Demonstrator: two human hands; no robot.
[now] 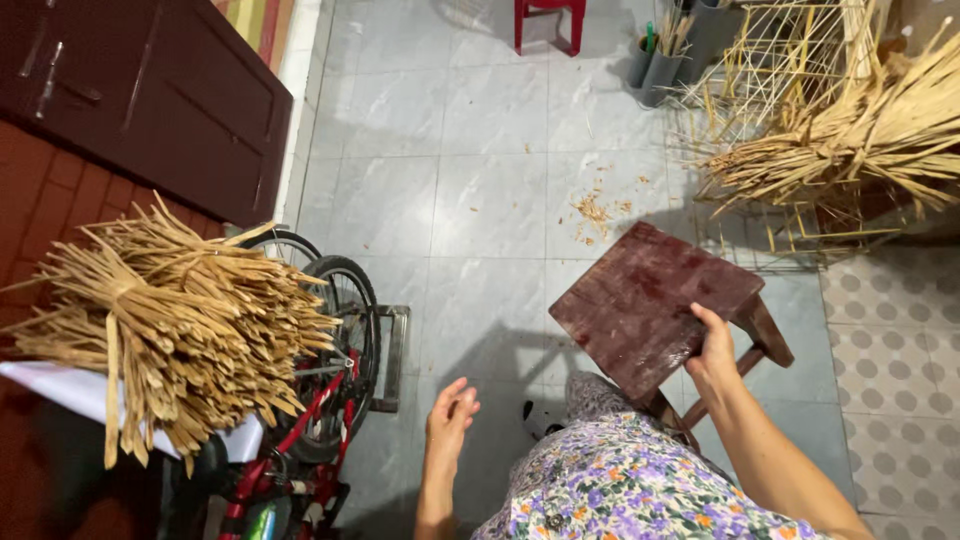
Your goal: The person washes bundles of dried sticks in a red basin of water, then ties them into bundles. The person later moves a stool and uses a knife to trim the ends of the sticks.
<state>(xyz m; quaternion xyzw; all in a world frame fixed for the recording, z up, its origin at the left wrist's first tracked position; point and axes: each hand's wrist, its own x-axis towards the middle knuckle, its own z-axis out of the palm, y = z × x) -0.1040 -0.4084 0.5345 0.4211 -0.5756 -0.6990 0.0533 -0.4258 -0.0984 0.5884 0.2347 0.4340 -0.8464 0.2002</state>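
The right hand (715, 352) grips the near edge of one dark wooden stool (655, 305), tilted above the floor at about 4 o'clock. The left hand (450, 420), at 6 o'clock, hangs loose and empty. Grey tiled floor (470, 180); two tied bundles of bamboo strips (180, 320), one bicycle (330, 390).

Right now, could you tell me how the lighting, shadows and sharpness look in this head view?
Head view: even light, soft sheen on the tiled floor; a shadow under the wooden stool held by the right hand; left hand slightly blurred; wide-angle bending at the edges.
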